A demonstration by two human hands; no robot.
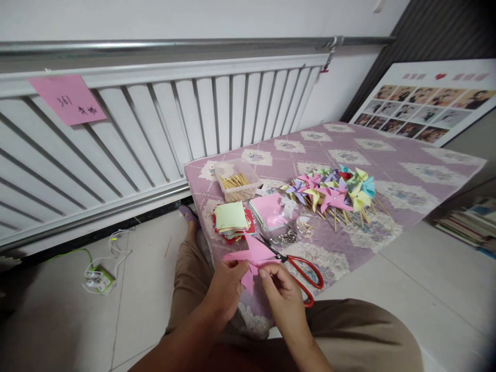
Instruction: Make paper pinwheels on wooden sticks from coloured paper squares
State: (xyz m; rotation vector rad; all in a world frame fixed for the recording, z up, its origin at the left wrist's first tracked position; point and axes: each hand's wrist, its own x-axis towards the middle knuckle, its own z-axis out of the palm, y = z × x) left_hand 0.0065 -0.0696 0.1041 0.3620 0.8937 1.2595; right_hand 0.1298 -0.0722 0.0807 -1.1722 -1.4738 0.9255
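Both my hands hold a cut pink paper square (pixel 253 256) just above the near edge of a low table covered in a purple quilted cloth (pixel 406 155). My left hand (pixel 228 287) pinches its left side, my right hand (pixel 281 292) pinches its lower right. Red-handled scissors (pixel 300 268) lie on the cloth just right of my right hand. Behind the paper sit a stack of coloured paper squares (pixel 231 218), a pink paper pile in a clear wrapper (pixel 271 212) and some small metal pieces (pixel 289 236).
A clear box of wooden sticks (pixel 236 183) stands further back. A heap of finished paper pinwheels (pixel 333 192) lies mid-table. A white radiator (pixel 155 124) with a pink note (pixel 67 98) runs behind. A power strip (pixel 101 281) lies on the floor left; books (pixel 468 222) right.
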